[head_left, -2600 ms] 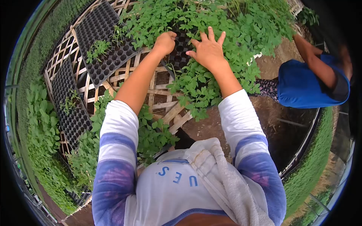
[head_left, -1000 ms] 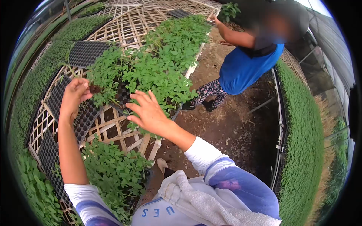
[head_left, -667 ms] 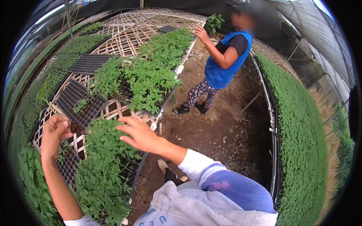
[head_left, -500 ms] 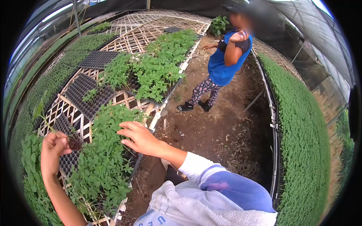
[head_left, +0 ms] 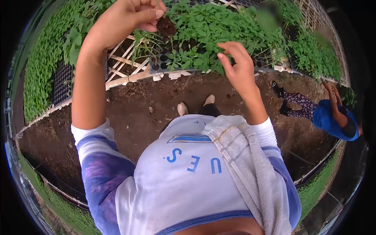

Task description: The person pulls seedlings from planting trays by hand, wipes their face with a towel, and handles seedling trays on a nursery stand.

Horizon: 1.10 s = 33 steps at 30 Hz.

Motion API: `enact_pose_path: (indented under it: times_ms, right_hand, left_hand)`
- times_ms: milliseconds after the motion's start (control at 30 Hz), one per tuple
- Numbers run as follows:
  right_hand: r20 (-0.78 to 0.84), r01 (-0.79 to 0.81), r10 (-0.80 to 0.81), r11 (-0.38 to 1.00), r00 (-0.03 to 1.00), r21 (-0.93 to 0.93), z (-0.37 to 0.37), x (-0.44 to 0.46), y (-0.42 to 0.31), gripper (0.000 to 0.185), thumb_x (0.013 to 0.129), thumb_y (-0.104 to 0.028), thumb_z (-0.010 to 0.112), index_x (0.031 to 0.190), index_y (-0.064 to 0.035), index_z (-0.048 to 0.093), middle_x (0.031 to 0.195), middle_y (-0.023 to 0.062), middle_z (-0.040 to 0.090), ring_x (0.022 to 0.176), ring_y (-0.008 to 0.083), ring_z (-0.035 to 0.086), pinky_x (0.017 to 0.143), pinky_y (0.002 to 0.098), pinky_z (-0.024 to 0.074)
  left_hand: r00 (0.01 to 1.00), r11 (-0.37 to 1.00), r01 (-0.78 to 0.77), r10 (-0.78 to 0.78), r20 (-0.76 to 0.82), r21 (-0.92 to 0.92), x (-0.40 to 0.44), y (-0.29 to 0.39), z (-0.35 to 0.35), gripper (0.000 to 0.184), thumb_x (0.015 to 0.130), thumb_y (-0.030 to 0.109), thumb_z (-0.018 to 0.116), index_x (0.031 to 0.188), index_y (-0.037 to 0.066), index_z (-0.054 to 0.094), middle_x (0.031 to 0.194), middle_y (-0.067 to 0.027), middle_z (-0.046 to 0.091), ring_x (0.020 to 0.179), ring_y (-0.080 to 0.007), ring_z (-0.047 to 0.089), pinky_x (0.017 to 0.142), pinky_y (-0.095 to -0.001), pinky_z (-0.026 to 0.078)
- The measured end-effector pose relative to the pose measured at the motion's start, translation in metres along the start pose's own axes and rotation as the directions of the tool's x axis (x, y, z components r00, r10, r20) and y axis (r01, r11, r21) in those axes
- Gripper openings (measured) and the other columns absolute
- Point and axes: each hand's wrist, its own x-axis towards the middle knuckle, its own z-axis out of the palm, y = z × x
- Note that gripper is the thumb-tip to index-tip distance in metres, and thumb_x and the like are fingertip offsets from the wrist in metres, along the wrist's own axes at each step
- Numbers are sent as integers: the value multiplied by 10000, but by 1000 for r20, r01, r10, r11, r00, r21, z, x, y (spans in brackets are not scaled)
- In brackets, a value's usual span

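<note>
Here, a seedling (head_left: 166,27), its roots packed in soil, is at the far side, left of centre, pinched by the left hand (head_left: 131,17), thumb against fingers. The right hand (head_left: 238,64), loosely open, thumb and fingers apart, is by the leafy plants (head_left: 219,29); contact is unclear.

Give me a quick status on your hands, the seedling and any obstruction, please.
Left hand holding seedling, its top out of frame. Right hand open, empty, near leafy plants. No obstruction seen; co-worker apart, off to the right.
</note>
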Motion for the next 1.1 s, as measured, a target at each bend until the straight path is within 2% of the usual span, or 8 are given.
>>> enact_pose_path:
  times_ms: [133, 167, 233, 267, 367, 700, 767, 1100]
  right_hand:
    - [280, 213, -203, 977, 938, -8, 73, -2, -19, 309, 881, -190, 725, 1173, -97, 691, 1239, 121, 620, 1178, 323, 570, 1058, 473, 400]
    - [282, 212, -201, 977, 938, -6, 89, -1, -23, 309, 881, -190, 725, 1173, -97, 691, 1239, 121, 620, 1178, 323, 570, 1058, 473, 400]
    - [328, 391, -297, 879, 897, -273, 111, -2, -24, 394, 876, -270, 732, 1226, -98, 681, 1319, 174, 580, 1282, 375, 502, 1138, 580, 305]
    - [329, 387, -292, 881, 898, -273, 116, -7, -19, 394, 876, -270, 732, 1226, -98, 681, 1319, 174, 580, 1282, 375, 502, 1138, 580, 305]
    - [621, 337, -18, 852, 784, -400, 123, -19, -11, 481, 863, -311, 736, 1295, -114, 657, 1419, 169, 517, 1350, 351, 447, 1160, 645, 236]
    - [601, 291, -9, 881, 799, -374, 123, -52, 6, 424, 858, -284, 737, 1231, -88, 690, 1378, 161, 536, 1349, 330, 447, 1170, 648, 231]
    - [457, 319, -126, 870, 880, -375, 124, -55, 11, 271, 822, -235, 716, 1039, -76, 753, 1295, 182, 578, 1306, 368, 481, 1129, 666, 288]
    - [438, 204, 17, 869, 899, -451, 116, -53, 12, 245, 870, -228, 663, 1052, -94, 758, 1276, 177, 585, 1332, 460, 438, 1074, 732, 263]
  left_hand:
    - [997, 995, -54, 49, -64, -87, -12, -42, 6, 169, 1006, 200, 629, 1052, 39, 648, 975, 12, 636, 863, -87, 651, 823, -255, 578]
    - [998, 995, -12, 5, -67, -103, -12, -49, 8, 169, 1004, 191, 630, 1056, 32, 648, 975, 8, 636, 856, -89, 653, 822, -256, 579]
    - [998, 997, 3, -8, -65, -77, -10, -66, 15, 169, 996, 160, 636, 1070, 8, 649, 976, -5, 641, 851, -97, 659, 815, -262, 581]
    - [998, 997, 5, -10, -61, -80, -9, -72, 20, 169, 996, 160, 636, 1070, 8, 649, 976, -5, 641, 851, -97, 659, 815, -262, 581]
    - [992, 993, 10, -25, -121, -121, -1, -78, 34, 160, 993, 128, 637, 1077, -7, 655, 988, -21, 656, 869, -111, 667, 811, -268, 582]
    - [998, 994, 27, -33, -49, -103, 35, -94, 71, 173, 994, 121, 629, 1086, -25, 652, 965, -36, 663, 838, -117, 670, 797, -253, 576]
    - [998, 994, 50, -52, -19, -96, 42, -104, 82, 173, 994, 105, 615, 1086, -38, 650, 974, -44, 666, 837, -123, 672, 794, -254, 578]
    - [997, 984, 49, -58, -47, -172, 57, -115, 103, 158, 988, 107, 620, 1052, -33, 659, 859, -48, 674, 797, -103, 667, 730, -265, 577]
